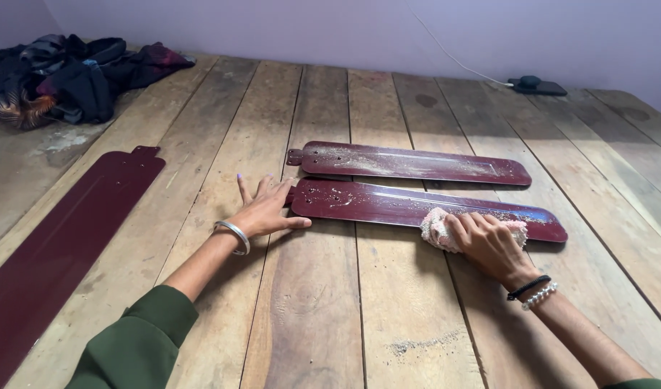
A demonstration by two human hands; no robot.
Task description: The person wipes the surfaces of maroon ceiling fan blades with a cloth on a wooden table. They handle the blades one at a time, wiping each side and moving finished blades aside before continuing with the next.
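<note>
Presently catalogued, as seen from the head camera:

1. Near blade (417, 205): maroon fan blade, lying flat on the plank table (323, 317), bracket end to the left. Dust and grit show over its left half; the stretch to the right looks cleaner and shiny.
2. Left hand (267, 209): open, fingers spread, palm down on the table, fingertips touching the bracket end of the near blade. It grasps nothing; it only steadies.
3. Right hand (489, 241): closed over a pink cloth (438, 227), pressing it onto the near blade toward its right part.
4. Far blade (409, 162): same kind, just beside and parallel to the near one, thickly dusted, untouched.
5. Third blade (64, 245): well apart at the left, clean-looking side up.
6. Dark clothes (71, 79): heaped at the far left corner.
7. Black device (536, 86) with white cable: at the far right, by the wall.
8. Grit patch (424, 344): on the planks near the viewer.

Risks, as judged:
- Blade is only braced by fingertips; a hard stroke could slide or pivot it into the far blade.
- Grit under the cloth could scratch the paint.
- Loosened dust could drift onto wiped areas or the third blade.
- Bracket edges may nick the left fingertips.
</note>
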